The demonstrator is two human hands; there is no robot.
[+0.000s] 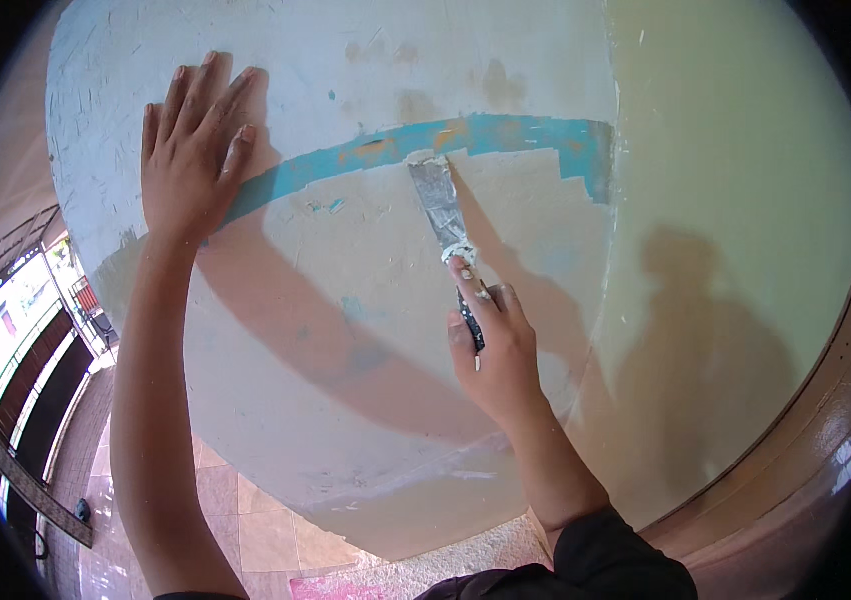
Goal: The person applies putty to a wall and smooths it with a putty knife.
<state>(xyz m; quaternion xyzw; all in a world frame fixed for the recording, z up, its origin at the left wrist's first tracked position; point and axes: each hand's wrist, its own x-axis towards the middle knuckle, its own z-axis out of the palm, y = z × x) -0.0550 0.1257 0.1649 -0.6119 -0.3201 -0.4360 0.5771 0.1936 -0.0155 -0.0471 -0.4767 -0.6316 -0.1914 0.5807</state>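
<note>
In my right hand (493, 335) is a putty knife (437, 205) with a dark, paint-flecked handle, my index finger stretched along it toward the blade. White residue sticks to the blade, its neck and my fingers. The blade's edge meets the wall (375, 270) at the lower border of a curved turquoise strip (505, 132) with orange-brown patches. My left hand (188, 150) lies against the pale wall near the strip's left end, fingers spread, holding nothing. Small turquoise flecks show on the beige surface below the strip.
A yellow-green wall (735, 150) adjoins on the right, with a brown wooden edge (795, 480) beyond it. Tiled floor (265, 520) lies below, with a whitish, pink-edged sheet (415, 575) at the wall's foot. At far left, a dark gate (40, 390) stands before a bright outdoor area.
</note>
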